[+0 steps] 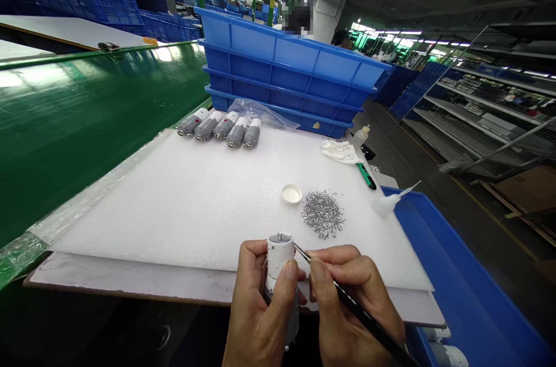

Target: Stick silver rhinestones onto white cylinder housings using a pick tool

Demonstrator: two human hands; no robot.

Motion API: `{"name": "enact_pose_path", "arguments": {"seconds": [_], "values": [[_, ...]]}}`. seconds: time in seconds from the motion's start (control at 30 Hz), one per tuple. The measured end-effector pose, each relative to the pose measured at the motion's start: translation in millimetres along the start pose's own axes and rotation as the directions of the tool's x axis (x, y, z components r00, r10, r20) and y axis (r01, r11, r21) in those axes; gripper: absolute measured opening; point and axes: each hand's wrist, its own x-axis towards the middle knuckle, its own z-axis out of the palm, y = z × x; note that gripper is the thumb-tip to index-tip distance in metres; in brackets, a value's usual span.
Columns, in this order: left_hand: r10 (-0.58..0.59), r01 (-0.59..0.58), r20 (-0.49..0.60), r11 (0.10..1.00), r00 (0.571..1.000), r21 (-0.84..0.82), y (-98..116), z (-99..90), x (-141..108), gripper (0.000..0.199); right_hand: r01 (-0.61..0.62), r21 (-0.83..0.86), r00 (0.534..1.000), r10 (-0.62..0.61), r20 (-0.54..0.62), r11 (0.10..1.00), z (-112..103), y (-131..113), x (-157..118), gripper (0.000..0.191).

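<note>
A white and grey cylinder [280, 257] with small studs on its side stands upright in my left hand [258, 303], whose fingers and thumb wrap round it. In a pinch, my right hand [354, 297] holds black tweezers [356, 309]. Their thin metal tips are at the cylinder's upper right side, and whether they grip anything is too small to tell. Beyond my hands, a heap of tiny silvery rhinestone-like pieces [324, 213] lies on the white foam sheet [174, 210]. Left of the heap is a small round lid [291, 194] with something cream-coloured in it.
Several grey and white cylinders [235, 131] lie in a row at the back, beside clear plastic film [264, 112]. Behind them rise stacked blue bins [282, 72]. At right are a green cutter [366, 176], a squeeze bottle [386, 203] and a blue tray [469, 274]. A green conveyor [99, 112] runs left.
</note>
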Motion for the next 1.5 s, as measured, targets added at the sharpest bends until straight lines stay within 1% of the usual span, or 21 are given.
{"name": "enact_pose_path", "arguments": {"seconds": [0.07,0.13,0.2,0.3,0.37,0.47,0.63,0.77,0.87,0.93,0.97,1.03,1.1,1.17,1.23,1.27,1.3,1.33,1.4,1.47,1.5], "values": [[0.103,-0.098,-0.037,0.988,0.994,0.121,-3,-1.0,0,0.020,-0.047,0.019,0.999,0.047,-0.017,0.999,2,-3,-3,0.017],[0.182,-0.163,-0.054,0.954,0.982,0.252,-6,-3.1,1,0.019,-0.112,0.037,0.992,0.113,-0.048,0.993,4,-7,-5,0.017],[0.228,-0.187,-0.070,0.911,0.971,0.368,-9,-4.8,2,0.018,-0.146,0.040,0.987,0.148,-0.066,0.989,6,-10,-8,0.018],[0.280,-0.200,-0.108,0.861,0.954,0.468,-8,-4.6,3,0.018,-0.141,0.046,0.987,0.144,-0.067,0.989,8,-12,-11,0.017],[0.282,-0.177,-0.146,0.851,0.948,0.494,-5,-2.5,4,0.019,-0.135,0.057,0.988,0.138,-0.069,0.989,8,-11,-13,0.015],[0.253,-0.131,-0.183,0.854,0.950,0.504,1,0.7,4,0.021,-0.113,0.053,0.990,0.117,-0.076,0.992,7,-8,-16,0.015],[0.280,-0.130,-0.200,0.828,0.939,0.545,4,-1.2,5,0.023,-0.066,0.032,0.995,0.068,-0.069,0.997,7,-6,-17,0.016],[0.345,-0.184,-0.184,0.796,0.920,0.576,4,-2.0,7,0.021,-0.063,0.043,0.993,0.067,-0.095,0.997,9,-8,-18,0.017],[0.414,-0.239,-0.194,0.783,0.890,0.575,5,0.1,10,0.020,-0.070,0.032,0.993,0.073,-0.093,0.997,10,-9,-19,0.016],[0.439,-0.257,-0.202,0.777,0.875,0.574,4,0.1,12,0.019,-0.069,0.019,0.994,0.070,-0.082,0.997,10,-10,-20,0.015],[0.451,-0.270,-0.193,0.770,0.872,0.579,3,-0.6,13,0.018,-0.070,0.014,0.994,0.071,-0.078,0.997,11,-10,-21,0.015],[0.454,-0.294,-0.144,0.755,0.879,0.586,2,-3.0,14,0.018,-0.071,0.004,0.995,0.071,-0.075,0.997,11,-9,-22,0.014],[0.420,-0.289,-0.116,0.774,0.900,0.563,1,-5.5,15,0.018,-0.070,0.005,0.995,0.070,-0.066,0.998,10,-7,-23,0.014],[0.345,-0.257,-0.097,0.833,0.933,0.491,2,-6.9,15,0.017,-0.062,0.010,0.997,0.063,-0.052,0.998,8,-3,-21,0.014],[0.235,-0.205,-0.049,0.917,0.971,0.342,5,-7.9,16,0.018,-0.027,0.038,1.000,0.027,-0.010,0.999,2,2,-16,0.014],[0.161,-0.158,0.007,0.958,0.987,0.239,7,-8.6,17,0.019,-0.008,0.062,1.000,0.007,0.018,0.998,-2,4,-13,0.015],[0.076,-0.087,0.084,0.986,0.994,0.139,8,-9.7,18,0.020,0.007,0.090,0.999,-0.012,0.052,0.996,-7,6,-9,0.015],[-0.009,-0.001,0.173,0.998,0.985,0.059,10,-11.2,19,0.023,0.018,0.120,0.995,-0.029,0.094,0.993,-13,7,-4,0.016],[-0.153,0.167,0.330,0.986,0.931,-0.015,12,-15.2,21,0.030,0.029,0.160,0.982,-0.058,0.180,0.987,-24,8,6,0.019],[-0.245,0.277,0.410,0.961,0.879,-0.021,13,-19.3,23,0.037,0.064,0.153,0.964,-0.101,0.246,0.986,-34,7,15,0.021],[-0.276,0.321,0.435,0.946,0.857,-0.032,13,-20.9,23,0.039,0.088,0.143,0.958,-0.123,0.259,0.986,-37,5,19,0.022]]}}
